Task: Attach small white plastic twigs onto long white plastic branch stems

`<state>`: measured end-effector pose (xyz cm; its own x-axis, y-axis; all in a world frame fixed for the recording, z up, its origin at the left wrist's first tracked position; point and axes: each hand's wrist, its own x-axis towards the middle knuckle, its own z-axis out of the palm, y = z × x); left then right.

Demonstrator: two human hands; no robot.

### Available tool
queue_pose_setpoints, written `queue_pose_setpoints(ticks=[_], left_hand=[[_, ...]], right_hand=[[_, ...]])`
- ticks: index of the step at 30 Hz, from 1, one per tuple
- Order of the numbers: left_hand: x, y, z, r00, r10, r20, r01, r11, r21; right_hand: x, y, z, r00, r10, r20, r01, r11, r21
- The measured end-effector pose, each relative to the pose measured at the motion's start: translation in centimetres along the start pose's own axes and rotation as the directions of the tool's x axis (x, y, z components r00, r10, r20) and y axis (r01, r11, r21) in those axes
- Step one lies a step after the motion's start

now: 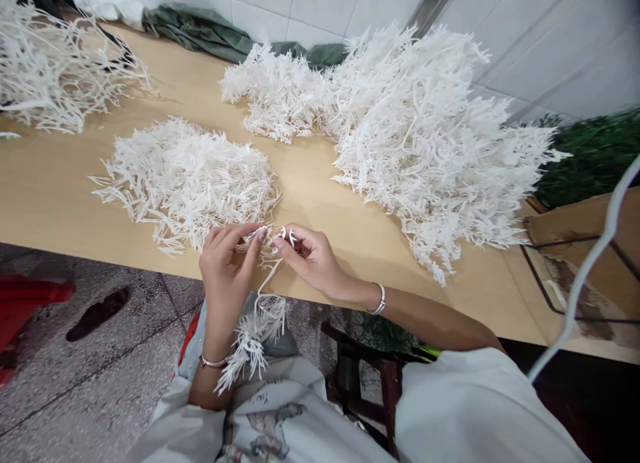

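My left hand [227,269] is closed, thumb and fingers pinching a small white frayed piece at the table's front edge. Just to its right, my right hand [313,259] pinches white curled pieces [291,237] between thumb and forefinger. The fingertips of both hands nearly meet. From between them a white strand with a frayed white bunch [255,336] hangs over the edge, down toward my lap. A pile of short white pieces [195,176] lies right behind my left hand.
A large white branching heap [425,136] covers the table's back right. Stringy white pieces [55,69] lie at the far left. Green cloth [200,31] runs along the wall. A cardboard box [595,256], a pale cable [600,249] and greenery [590,159] are at right.
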<state>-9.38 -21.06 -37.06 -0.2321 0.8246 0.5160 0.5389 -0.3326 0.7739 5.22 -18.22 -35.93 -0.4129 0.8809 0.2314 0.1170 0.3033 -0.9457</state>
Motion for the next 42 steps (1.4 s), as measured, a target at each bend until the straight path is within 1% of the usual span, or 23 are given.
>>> queue_pose_setpoints(ticks=[6,9,11,13,17,19,22,24,28,31,33,35,37,38,40,42], left_hand=[[0.0,-0.2,0.3,1.0,0.019,0.012,-0.02,0.991,0.134],[0.0,-0.4,0.3,0.999,0.044,0.013,-0.045,0.987,0.157],[0.1,-0.4,0.1,0.997,0.065,0.047,-0.072,0.986,0.151],[0.2,-0.3,-0.3,0.99,0.092,0.109,-0.107,0.984,0.142],[0.4,-0.5,-1.2,0.953,0.156,0.261,-0.194,0.973,0.124],[0.4,-0.8,-1.5,0.937,0.184,0.298,-0.231,0.964,0.129],[0.5,-1.4,-1.8,0.933,0.211,0.291,-0.265,0.951,0.16],[0.5,-1.7,-1.8,0.934,0.218,0.283,-0.277,0.942,0.189],[0.5,-1.8,-1.5,0.935,0.228,0.272,-0.294,0.927,0.233],[0.5,-1.5,-1.6,0.928,0.239,0.284,-0.308,0.924,0.226],[0.5,-1.2,-1.9,0.913,0.253,0.321,-0.327,0.923,0.201],[0.6,-1.0,-2.3,0.882,0.283,0.378,-0.365,0.916,0.167],[0.6,-0.9,-2.5,0.847,0.308,0.434,-0.406,0.901,0.152],[0.6,-1.0,-2.5,0.836,0.311,0.452,-0.418,0.895,0.157],[0.6,-1.2,-2.4,0.829,0.305,0.469,-0.429,0.885,0.182],[0.5,-1.4,-2.4,0.838,0.302,0.455,-0.43,0.878,0.211]], right_hand=[[-0.1,0.3,-0.3,0.998,0.044,-0.046,-0.047,0.997,-0.054],[-0.1,0.4,-0.3,0.997,0.041,-0.062,-0.045,0.997,-0.063],[0.0,0.5,-0.2,0.997,0.04,-0.061,-0.043,0.997,-0.057],[0.1,0.5,-0.2,0.997,0.039,-0.07,-0.042,0.998,-0.037],[0.3,0.6,-0.2,0.996,0.048,-0.077,-0.044,0.998,0.049],[0.3,0.5,-0.3,0.995,0.075,-0.066,-0.069,0.993,0.095],[0.1,0.3,-0.4,0.987,0.153,-0.044,-0.142,0.972,0.185],[-0.1,0.1,-0.4,0.984,0.178,-0.021,-0.167,0.955,0.245],[-0.6,-0.3,-0.3,0.994,0.106,0.013,-0.105,0.947,0.303],[-0.8,-0.2,-0.3,0.998,0.067,0.007,-0.065,0.941,0.332],[-0.8,-0.1,-0.3,0.998,0.063,-0.015,-0.054,0.933,0.357],[-0.8,0.1,-0.3,0.997,0.066,-0.03,-0.049,0.923,0.383],[-0.6,0.1,-0.4,0.996,0.088,-0.029,-0.068,0.906,0.418],[-0.5,0.1,-0.4,0.994,0.111,-0.024,-0.089,0.892,0.443],[-0.2,-0.1,-0.6,0.985,0.174,-0.011,-0.145,0.85,0.506],[0.2,-0.5,-1.1,0.97,0.243,0.001,-0.201,0.797,0.57]])
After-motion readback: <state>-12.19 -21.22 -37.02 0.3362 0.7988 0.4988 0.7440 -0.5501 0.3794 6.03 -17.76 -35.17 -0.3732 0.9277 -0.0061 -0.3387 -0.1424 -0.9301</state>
